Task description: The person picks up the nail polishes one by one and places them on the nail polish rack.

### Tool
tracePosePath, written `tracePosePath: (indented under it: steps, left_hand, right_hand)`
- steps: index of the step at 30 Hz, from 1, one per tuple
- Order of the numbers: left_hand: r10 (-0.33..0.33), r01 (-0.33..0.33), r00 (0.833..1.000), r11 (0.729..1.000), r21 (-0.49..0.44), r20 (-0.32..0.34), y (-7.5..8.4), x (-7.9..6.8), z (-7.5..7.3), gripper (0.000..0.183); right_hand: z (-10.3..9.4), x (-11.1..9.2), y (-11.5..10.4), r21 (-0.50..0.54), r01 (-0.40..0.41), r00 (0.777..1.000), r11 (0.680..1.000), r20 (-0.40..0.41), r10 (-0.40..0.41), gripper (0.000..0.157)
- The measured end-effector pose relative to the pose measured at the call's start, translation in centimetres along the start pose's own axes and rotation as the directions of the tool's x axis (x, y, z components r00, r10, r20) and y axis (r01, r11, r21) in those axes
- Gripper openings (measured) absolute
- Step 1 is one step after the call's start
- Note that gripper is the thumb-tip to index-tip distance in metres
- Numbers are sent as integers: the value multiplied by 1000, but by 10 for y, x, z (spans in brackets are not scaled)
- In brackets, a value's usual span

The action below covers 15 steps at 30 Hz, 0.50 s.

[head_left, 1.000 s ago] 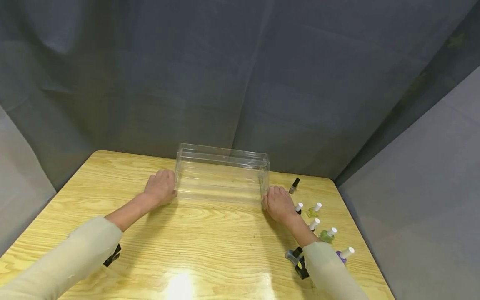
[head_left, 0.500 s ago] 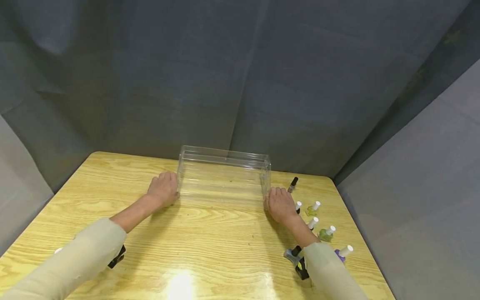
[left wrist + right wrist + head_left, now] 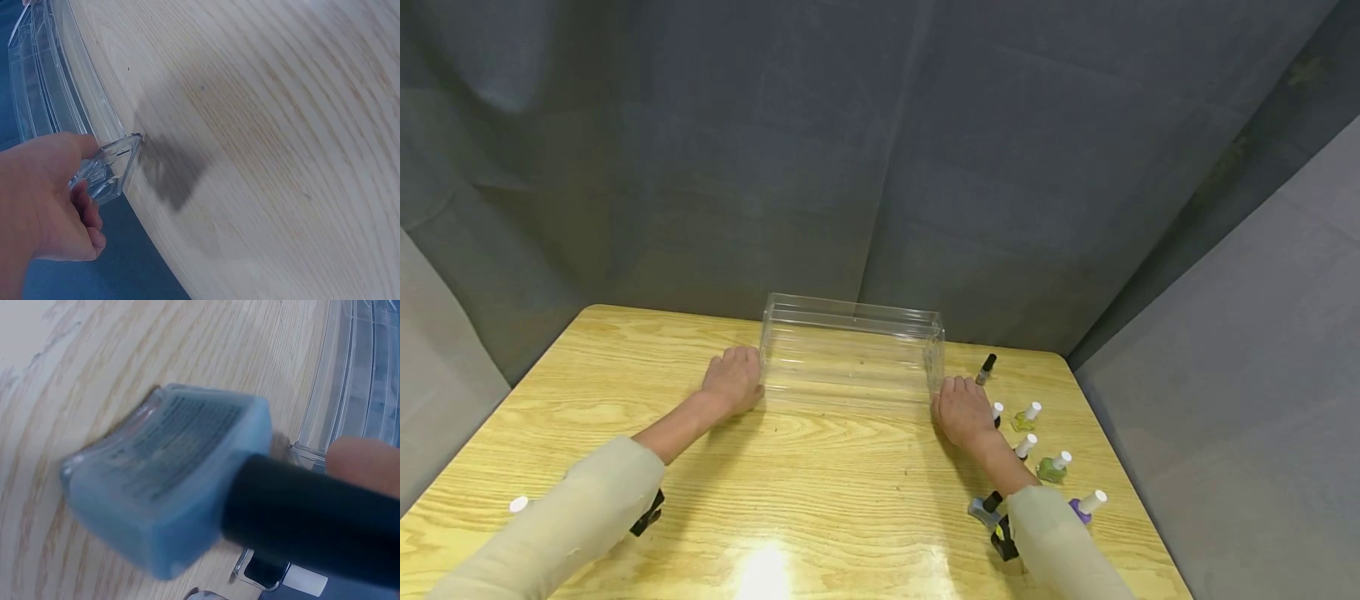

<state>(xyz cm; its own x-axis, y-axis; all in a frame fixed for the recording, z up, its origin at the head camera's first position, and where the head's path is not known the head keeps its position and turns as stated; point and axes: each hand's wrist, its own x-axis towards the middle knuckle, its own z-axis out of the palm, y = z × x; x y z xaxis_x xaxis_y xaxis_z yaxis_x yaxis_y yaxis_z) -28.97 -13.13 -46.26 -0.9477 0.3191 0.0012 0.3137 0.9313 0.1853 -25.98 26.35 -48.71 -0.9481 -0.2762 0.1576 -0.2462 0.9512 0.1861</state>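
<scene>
A clear plastic tiered rack (image 3: 856,315) stands near the back edge of the wooden table. My left hand (image 3: 734,379) grips its left end; in the left wrist view, the thumb lies over the end panel (image 3: 119,150) and the fingers curl in behind it. At the opposite end, my right hand (image 3: 962,410) holds the lower front corner with curled fingers. Only part of its thumb (image 3: 362,459) shows in the right wrist view, beside the rack's edge. A blue nail polish bottle (image 3: 169,481) with a black cap fills much of that view.
Several nail polish bottles stand on the right, among them a green one (image 3: 1052,469), a yellow one (image 3: 1024,420), a purple one (image 3: 1084,508) and a black-capped one (image 3: 987,368). A white cap (image 3: 518,504) shows beside the left sleeve. Dark cloth (image 3: 737,167) hangs behind the table.
The rack has shifted slightly to the right, both hands moving with it. The left forearm has moved right too, uncovering a white cap beside the sleeve.
</scene>
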Motion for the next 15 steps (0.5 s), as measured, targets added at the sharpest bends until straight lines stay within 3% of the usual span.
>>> tracePosePath:
  steps: [4,15]
  left_hand:
    - [-9,9,1000,1000,-11,-4,0,-1,0,33]
    - [-6,6,1000,1000,-16,-15,1,-2,4,28]
  right_hand:
    - [1,1,0,-4,3,1000,1000,-11,-3,27]
    - [5,3,0,15,-29,998,999,61,28,28]
